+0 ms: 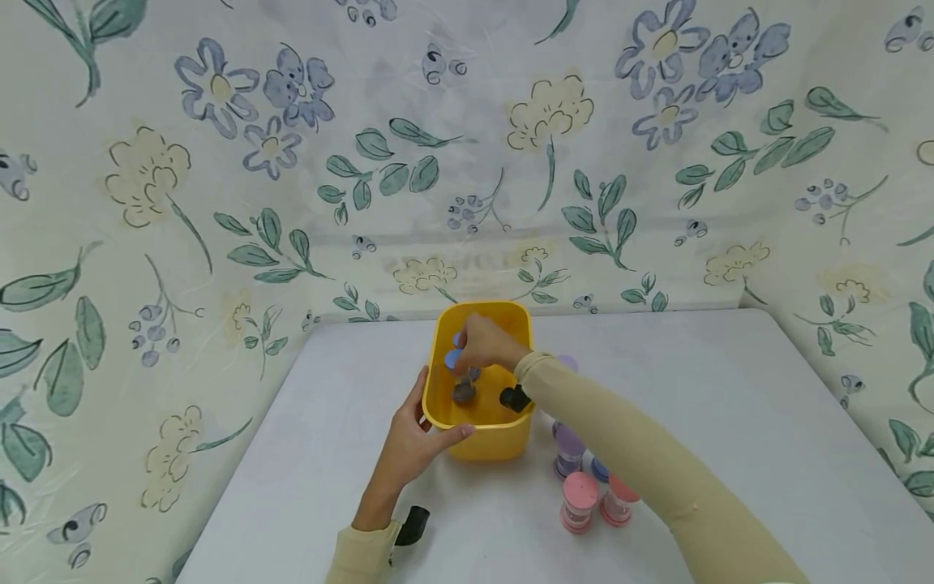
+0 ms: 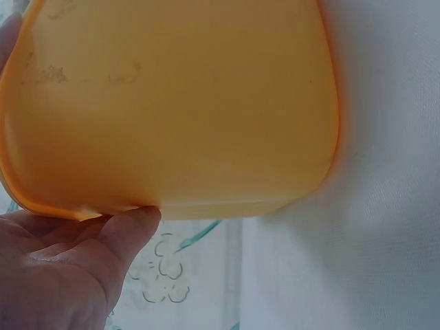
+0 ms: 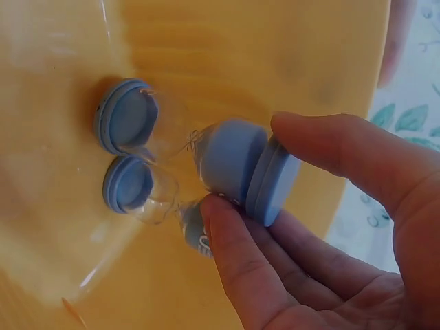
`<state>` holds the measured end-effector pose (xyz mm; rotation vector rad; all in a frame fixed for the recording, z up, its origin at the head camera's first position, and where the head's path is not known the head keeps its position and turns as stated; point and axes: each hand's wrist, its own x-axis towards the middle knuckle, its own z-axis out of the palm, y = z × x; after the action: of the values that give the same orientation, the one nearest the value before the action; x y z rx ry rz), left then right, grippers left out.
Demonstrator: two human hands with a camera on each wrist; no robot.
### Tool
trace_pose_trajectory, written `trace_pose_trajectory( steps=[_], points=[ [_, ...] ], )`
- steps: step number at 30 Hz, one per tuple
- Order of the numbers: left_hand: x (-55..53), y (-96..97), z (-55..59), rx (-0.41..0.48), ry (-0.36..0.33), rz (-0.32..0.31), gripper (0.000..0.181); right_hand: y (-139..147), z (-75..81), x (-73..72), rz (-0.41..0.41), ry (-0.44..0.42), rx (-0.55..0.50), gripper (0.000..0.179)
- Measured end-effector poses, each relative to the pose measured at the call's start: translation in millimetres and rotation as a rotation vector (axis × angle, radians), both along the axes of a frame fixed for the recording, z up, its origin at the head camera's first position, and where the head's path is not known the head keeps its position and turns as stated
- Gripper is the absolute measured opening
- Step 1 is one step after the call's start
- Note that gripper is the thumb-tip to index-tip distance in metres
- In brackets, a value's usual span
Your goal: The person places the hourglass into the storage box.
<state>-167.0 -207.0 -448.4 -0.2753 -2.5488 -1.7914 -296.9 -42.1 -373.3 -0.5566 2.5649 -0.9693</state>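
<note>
A yellow bin point(image 1: 487, 442) stands on the white table. My left hand point(image 1: 414, 442) grips its near left corner, thumb along the front rim and fingers against the left side. Inside the bin, my right hand point(image 1: 490, 345) pinches a blue-capped hourglass point(image 3: 237, 155) by its upper end, between thumb and fingers. Blue sand fills the half nearest the hand. Close beside it is a second, smaller-looking blue hourglass point(image 3: 128, 184), partly hidden behind the fingers. In the left wrist view the bin's outer wall point(image 2: 179, 124) fills most of the picture.
To the right of the bin, partly under the right sleeve point(image 1: 642, 438), stand a pink hourglass point(image 1: 580, 503), another pink hourglass point(image 1: 618, 503), a purple hourglass point(image 1: 569, 450) and a blue cap point(image 1: 600, 469). A lilac cap point(image 1: 567, 362) shows farther back. Flower-patterned cloth point(image 1: 467, 162) hangs behind the table.
</note>
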Motion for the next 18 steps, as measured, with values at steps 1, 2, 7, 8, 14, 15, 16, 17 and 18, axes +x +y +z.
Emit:
trace_pose_trajectory(
  steps=[1,2,7,8,14,15,16,17,18],
  points=[
    [0.0,0.1,0.0,-0.001,0.0,-0.001,0.111,-0.6,0.0,0.8,-0.002,-0.006,0.006,0.026],
    [0.0,0.2,0.1,-0.001,0.0,0.0,0.111,-1.4,-0.4,1.3,-0.003,-0.009,0.011,0.024],
    [0.3,0.6,0.9,-0.005,-0.004,0.002,0.112,-3.0,-2.0,3.7,-0.006,-0.027,0.013,0.02],
    [0.3,0.6,1.2,-0.005,-0.006,0.003,0.112,-3.0,-2.5,3.9,-0.01,-0.023,0.012,0.019],
    [0.6,0.9,2.0,-0.003,-0.013,0.004,0.112,-3.4,-5.1,4.0,-0.022,-0.015,0.009,0.025],
    [0.6,0.8,2.0,-0.003,-0.013,0.004,0.112,-3.6,-5.2,4.1,-0.023,-0.015,0.009,0.026],
    [0.7,0.7,2.0,-0.003,-0.014,0.005,0.112,-3.7,-5.4,4.1,-0.024,-0.017,0.011,0.026],
    [0.8,0.5,1.9,-0.003,-0.014,0.007,0.112,-3.9,-5.7,3.8,-0.027,-0.019,0.009,0.027],
    [0.8,0.4,1.7,-0.004,-0.014,0.008,0.112,-4.0,-5.9,3.5,-0.026,-0.017,0.011,0.027]
  ],
)
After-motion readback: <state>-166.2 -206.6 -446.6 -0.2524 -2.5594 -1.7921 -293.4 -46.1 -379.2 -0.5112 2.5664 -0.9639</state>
